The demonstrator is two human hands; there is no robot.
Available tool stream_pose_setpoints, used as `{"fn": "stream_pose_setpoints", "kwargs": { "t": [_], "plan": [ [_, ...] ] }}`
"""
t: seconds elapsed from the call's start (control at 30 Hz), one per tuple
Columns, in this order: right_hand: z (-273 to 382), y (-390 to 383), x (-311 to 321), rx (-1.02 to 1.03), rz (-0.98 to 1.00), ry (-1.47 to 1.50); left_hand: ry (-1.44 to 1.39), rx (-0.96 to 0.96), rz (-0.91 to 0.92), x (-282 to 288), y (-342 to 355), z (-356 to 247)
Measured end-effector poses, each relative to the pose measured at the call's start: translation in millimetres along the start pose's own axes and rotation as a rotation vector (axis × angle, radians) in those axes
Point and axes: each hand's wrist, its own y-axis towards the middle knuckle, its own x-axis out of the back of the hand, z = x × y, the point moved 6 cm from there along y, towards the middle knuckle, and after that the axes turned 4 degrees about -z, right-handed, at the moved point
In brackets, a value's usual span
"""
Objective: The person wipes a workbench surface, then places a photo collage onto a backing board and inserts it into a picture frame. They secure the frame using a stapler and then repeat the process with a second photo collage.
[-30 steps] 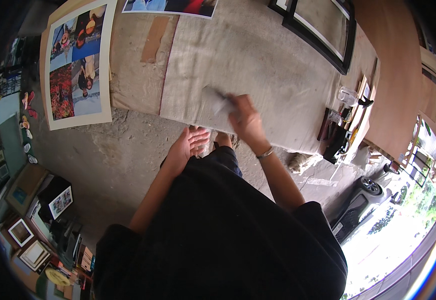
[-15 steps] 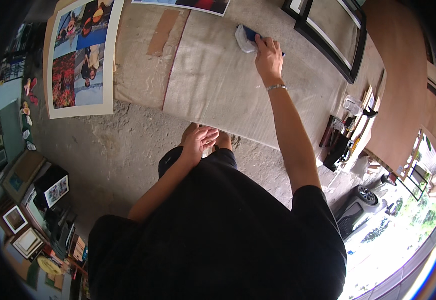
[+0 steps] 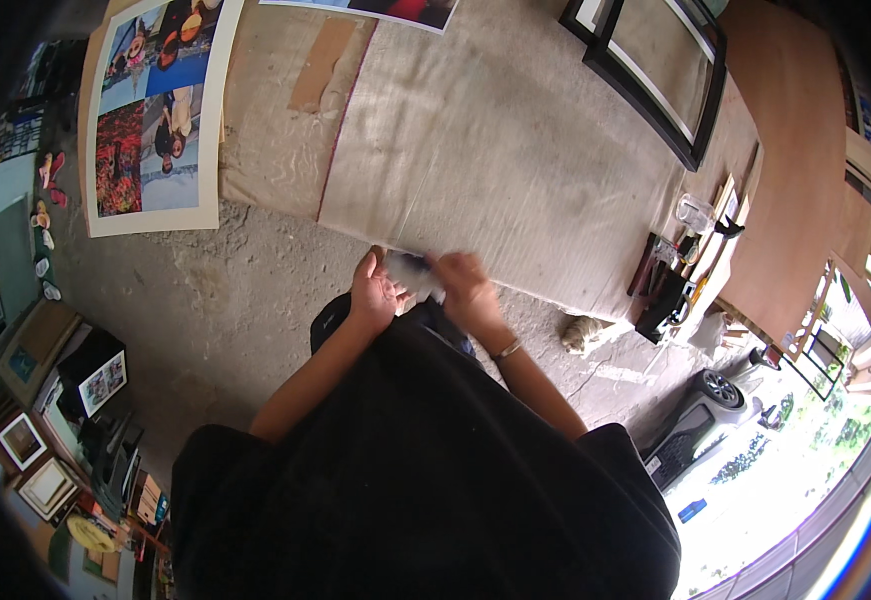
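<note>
A white and dark-blue cloth point(image 3: 411, 272) is in front of me at the table's near edge, between my two hands. My right hand point(image 3: 468, 293), smeared by motion and wearing a bracelet at the wrist, is closed on the cloth's right side. Cupped at the cloth's left side, my left hand point(image 3: 379, 293) has its palm turned toward it and its fingers apart; whether it touches the cloth I cannot tell. Beyond the hands lies the table's pale fabric cover point(image 3: 486, 150), with a dark red line along its left side.
A photo print sheet point(image 3: 156, 130) overhangs the table's left edge; another print point(image 3: 396, 8) lies at the far edge. Black frames point(image 3: 646, 90) are stacked far right. Tools and a clear cup point(image 3: 696, 212) sit at the right edge. A furry animal point(image 3: 584, 335) is on the floor.
My right hand has come back from the far part of the table with the cloth and met my left hand near my body. My left hand has turned and cupped beside the cloth.
</note>
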Motion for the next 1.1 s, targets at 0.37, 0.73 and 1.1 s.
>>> {"fn": "stream_pose_setpoints", "kwargs": {
  "t": [0.37,0.73,1.1],
  "plan": [
    [-62.6,133.8,37.2,0.194,-0.290,-0.498,0.250,-0.036,0.179,-28.1,-21.2,7.0],
    [-98.7,261.8,91.0,0.144,-0.507,-0.616,0.235,-0.053,0.194,-31.1,-23.3,13.1],
    [-92.0,227.2,59.5,0.153,-0.405,-0.597,0.244,-0.043,0.149,-23.6,-22.4,10.9]
  ]
}}
